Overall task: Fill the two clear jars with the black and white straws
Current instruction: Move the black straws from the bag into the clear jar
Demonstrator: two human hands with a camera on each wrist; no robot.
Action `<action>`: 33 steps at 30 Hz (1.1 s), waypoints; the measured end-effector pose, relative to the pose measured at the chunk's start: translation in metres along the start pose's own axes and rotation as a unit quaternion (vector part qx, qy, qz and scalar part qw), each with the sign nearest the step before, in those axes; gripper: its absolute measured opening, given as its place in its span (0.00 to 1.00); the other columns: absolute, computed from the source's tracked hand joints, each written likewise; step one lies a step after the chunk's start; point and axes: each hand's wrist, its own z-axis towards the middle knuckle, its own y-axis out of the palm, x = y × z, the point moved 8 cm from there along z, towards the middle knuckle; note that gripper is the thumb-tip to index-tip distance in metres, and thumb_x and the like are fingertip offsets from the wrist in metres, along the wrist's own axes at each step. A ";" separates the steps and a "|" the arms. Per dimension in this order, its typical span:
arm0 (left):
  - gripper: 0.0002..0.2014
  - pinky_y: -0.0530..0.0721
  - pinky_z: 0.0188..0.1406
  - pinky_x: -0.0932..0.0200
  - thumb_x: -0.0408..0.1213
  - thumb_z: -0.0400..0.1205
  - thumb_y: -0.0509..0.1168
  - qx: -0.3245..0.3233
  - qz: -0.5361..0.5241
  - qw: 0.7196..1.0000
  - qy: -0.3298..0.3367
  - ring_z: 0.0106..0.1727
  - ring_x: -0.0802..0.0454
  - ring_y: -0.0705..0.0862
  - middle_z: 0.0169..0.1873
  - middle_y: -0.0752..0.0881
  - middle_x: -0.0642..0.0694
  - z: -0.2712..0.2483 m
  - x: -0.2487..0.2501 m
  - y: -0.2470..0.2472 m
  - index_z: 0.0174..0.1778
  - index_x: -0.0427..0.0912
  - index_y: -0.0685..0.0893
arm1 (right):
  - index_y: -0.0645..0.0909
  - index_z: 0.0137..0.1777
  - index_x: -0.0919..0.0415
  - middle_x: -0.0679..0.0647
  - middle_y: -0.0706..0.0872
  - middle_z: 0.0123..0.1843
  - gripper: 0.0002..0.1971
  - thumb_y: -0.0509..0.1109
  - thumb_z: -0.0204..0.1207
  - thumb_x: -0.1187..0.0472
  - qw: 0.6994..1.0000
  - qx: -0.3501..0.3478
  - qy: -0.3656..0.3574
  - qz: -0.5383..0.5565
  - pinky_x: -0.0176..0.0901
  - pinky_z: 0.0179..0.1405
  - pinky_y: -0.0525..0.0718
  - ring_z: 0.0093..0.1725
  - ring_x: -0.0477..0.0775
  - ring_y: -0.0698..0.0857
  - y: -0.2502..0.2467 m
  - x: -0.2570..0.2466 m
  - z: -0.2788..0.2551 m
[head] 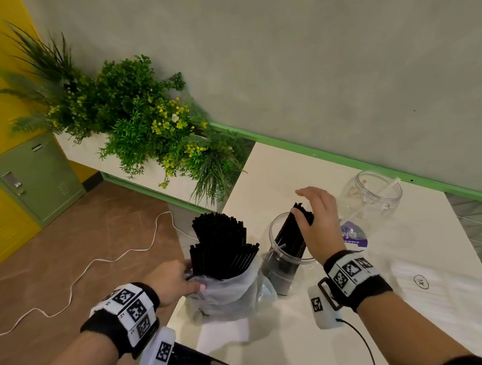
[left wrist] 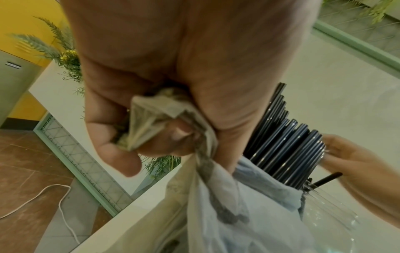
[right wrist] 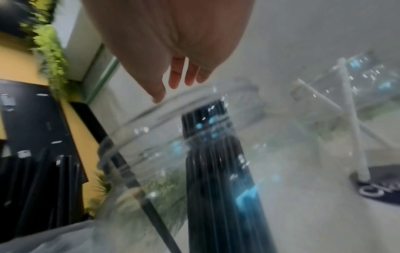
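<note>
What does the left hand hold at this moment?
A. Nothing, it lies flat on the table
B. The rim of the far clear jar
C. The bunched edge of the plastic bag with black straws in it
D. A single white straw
C: in the left wrist view the left hand has its fingers curled round the crumpled edge of the plastic bag, and the black straws stand in that bag.

The left hand (head: pixel 171 281) is closed, fingers (left wrist: pixel 173 137) and thumb curled round a bunched fold it grips. The right hand (head: pixel 318 219) is ahead and to its right, palm down, fingers (right wrist: pixel 176 75) straight and loosely spread. Both wrists wear black bands.
</note>
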 end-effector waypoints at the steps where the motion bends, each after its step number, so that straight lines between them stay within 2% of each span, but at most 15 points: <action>1: 0.21 0.74 0.46 0.65 0.48 0.78 0.69 -0.001 -0.003 1.000 0.001 0.54 0.55 0.82 0.56 0.86 0.51 0.000 -0.001 0.000 0.66 0.49 0.79 | 0.81 0.60 0.58 0.51 0.80 0.59 0.12 0.71 0.77 0.59 0.999 -0.001 -0.034 -0.018 0.42 0.66 0.71 0.62 0.52 0.73 -0.006 -0.007 -0.005; 2: 0.21 0.75 0.47 0.64 0.48 0.78 0.69 -0.002 -0.004 1.000 0.001 0.54 0.55 0.83 0.57 0.86 0.51 0.000 -0.002 0.001 0.66 0.49 0.79 | 0.83 0.57 0.57 0.49 0.81 0.56 0.12 0.69 0.78 0.53 0.998 -0.027 -0.056 -0.022 0.39 0.64 0.70 0.60 0.50 0.73 -0.008 -0.013 -0.010; 4: 0.21 0.76 0.49 0.63 0.48 0.78 0.69 -0.005 -0.004 1.000 0.003 0.55 0.54 0.83 0.57 0.86 0.51 0.000 -0.002 0.002 0.66 0.49 0.79 | 0.84 0.56 0.55 0.46 0.80 0.53 0.16 0.68 0.77 0.46 0.987 -0.139 -0.075 -0.014 0.33 0.60 0.70 0.55 0.46 0.73 0.002 -0.018 -0.026; 6: 0.21 0.75 0.48 0.63 0.48 0.78 0.68 -0.004 -0.001 1.000 0.005 0.55 0.54 0.83 0.57 0.86 0.50 0.000 -0.002 0.003 0.66 0.49 0.79 | 0.85 0.56 0.55 0.47 0.81 0.52 0.13 0.71 0.76 0.50 0.970 -0.226 -0.088 -0.012 0.33 0.55 0.73 0.50 0.43 0.76 0.017 -0.017 -0.043; 7: 0.20 0.75 0.47 0.63 0.48 0.78 0.68 -0.003 0.004 1.000 0.007 0.55 0.54 0.83 0.57 0.86 0.50 0.000 -0.001 0.003 0.66 0.50 0.79 | 0.86 0.54 0.56 0.47 0.81 0.50 0.09 0.72 0.77 0.55 0.968 -0.238 -0.084 -0.004 0.33 0.52 0.75 0.47 0.41 0.77 0.021 -0.015 -0.047; 9: 0.20 0.77 0.49 0.63 0.48 0.78 0.68 -0.001 0.009 1.000 0.014 0.56 0.54 0.83 0.58 0.86 0.51 -0.001 0.001 0.002 0.66 0.50 0.80 | 0.87 0.52 0.58 0.47 0.82 0.48 0.05 0.72 0.78 0.63 0.974 -0.217 -0.061 0.009 0.35 0.48 0.77 0.43 0.37 0.77 0.021 -0.008 -0.041; 12: 0.19 0.78 0.50 0.63 0.47 0.78 0.68 -0.002 0.005 1.000 0.015 0.56 0.54 0.83 0.56 0.87 0.51 -0.001 0.001 0.003 0.65 0.49 0.80 | 0.86 0.51 0.59 0.49 0.83 0.46 0.05 0.70 0.78 0.63 0.986 -0.157 -0.046 -0.029 0.42 0.50 0.81 0.44 0.45 0.78 0.011 -0.004 -0.011; 17: 0.19 0.80 0.52 0.60 0.48 0.78 0.68 -0.007 0.007 1.000 0.009 0.54 0.54 0.84 0.55 0.87 0.51 -0.002 0.000 0.005 0.64 0.49 0.81 | 0.81 0.67 0.59 0.59 0.80 0.56 0.16 0.68 0.79 0.64 0.981 -0.086 -0.055 -0.167 0.58 0.59 0.78 0.55 0.61 0.75 -0.001 -0.022 0.036; 18: 0.18 0.80 0.49 0.61 0.48 0.78 0.68 -0.007 0.011 1.000 0.008 0.54 0.55 0.84 0.54 0.87 0.51 -0.002 0.000 0.005 0.63 0.49 0.81 | 0.78 0.70 0.58 0.58 0.79 0.58 0.18 0.67 0.80 0.60 0.986 -0.086 -0.059 -0.131 0.56 0.60 0.78 0.56 0.60 0.75 -0.001 -0.031 0.035; 20: 0.17 0.78 0.47 0.62 0.47 0.78 0.68 -0.007 0.010 1.000 0.005 0.54 0.55 0.84 0.55 0.87 0.52 -0.004 -0.001 0.006 0.62 0.50 0.81 | 0.72 0.75 0.52 0.51 0.77 0.62 0.25 0.66 0.79 0.47 0.990 -0.138 -0.036 0.013 0.44 0.62 0.77 0.59 0.50 0.75 0.009 -0.049 0.018; 23: 0.17 0.77 0.47 0.63 0.46 0.78 0.68 -0.005 0.000 1.000 0.010 0.53 0.55 0.84 0.55 0.87 0.52 -0.005 0.000 0.006 0.63 0.50 0.80 | 0.55 0.81 0.42 0.41 0.69 0.73 0.45 0.72 0.67 0.36 0.948 -0.226 0.060 0.218 0.29 0.66 0.73 0.69 0.35 0.70 0.036 -0.064 -0.032; 26: 0.17 0.73 0.38 0.68 0.45 0.79 0.68 -0.003 -0.001 1.000 0.014 0.50 0.55 0.83 0.51 0.87 0.52 -0.005 -0.001 0.007 0.63 0.49 0.80 | 0.40 0.79 0.36 0.38 0.57 0.82 0.57 0.80 0.61 0.38 0.904 -0.279 0.143 0.292 0.39 0.76 0.65 0.79 0.38 0.62 0.069 -0.055 -0.073; 29: 0.15 0.69 0.30 0.76 0.44 0.79 0.68 0.005 -0.008 1.000 0.025 0.44 0.57 0.80 0.45 0.84 0.53 -0.007 0.001 0.007 0.61 0.47 0.81 | 0.35 0.81 0.40 0.42 0.55 0.84 0.62 0.83 0.62 0.46 0.880 -0.316 0.192 0.298 0.45 0.80 0.61 0.81 0.42 0.59 0.096 -0.041 -0.090; 31: 0.14 0.69 0.30 0.76 0.43 0.79 0.69 0.009 -0.018 0.999 0.032 0.41 0.59 0.79 0.42 0.82 0.56 -0.008 0.003 0.008 0.60 0.46 0.81 | 0.41 0.84 0.45 0.45 0.62 0.82 0.61 0.84 0.61 0.46 0.871 -0.332 0.213 0.291 0.46 0.80 0.62 0.79 0.42 0.63 0.109 -0.036 -0.094; 33: 0.13 0.70 0.32 0.77 0.42 0.78 0.70 0.010 -0.042 0.998 0.043 0.40 0.64 0.78 0.41 0.82 0.59 -0.007 0.003 0.012 0.58 0.50 0.81 | 0.63 0.78 0.49 0.48 0.77 0.73 0.51 0.86 0.56 0.43 0.876 -0.330 0.206 0.284 0.53 0.76 0.72 0.73 0.46 0.74 0.117 -0.038 -0.093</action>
